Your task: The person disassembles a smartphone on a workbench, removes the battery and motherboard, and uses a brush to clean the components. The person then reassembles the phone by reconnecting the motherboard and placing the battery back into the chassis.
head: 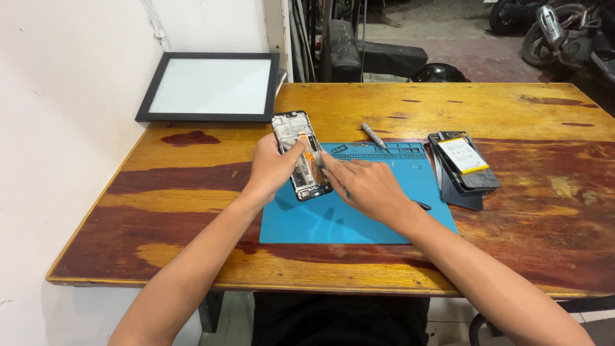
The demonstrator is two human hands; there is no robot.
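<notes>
An opened phone frame [296,138] with exposed internals lies tilted at the top left corner of a blue work mat [346,218]. My left hand [272,168] grips the frame's left side, thumb across its middle. My right hand [365,186] rests on the mat beside the frame, fingers pointing at its lower right edge and closed on a thin dark tool whose end [423,205] sticks out behind the hand.
A grey screwdriver [373,136] lies at the mat's top edge. Right of the mat sits a stack of phone parts with a battery [462,163]. A black-framed white panel [211,86] leans at the table's far left. The wooden table [512,115] borders a wall on the left.
</notes>
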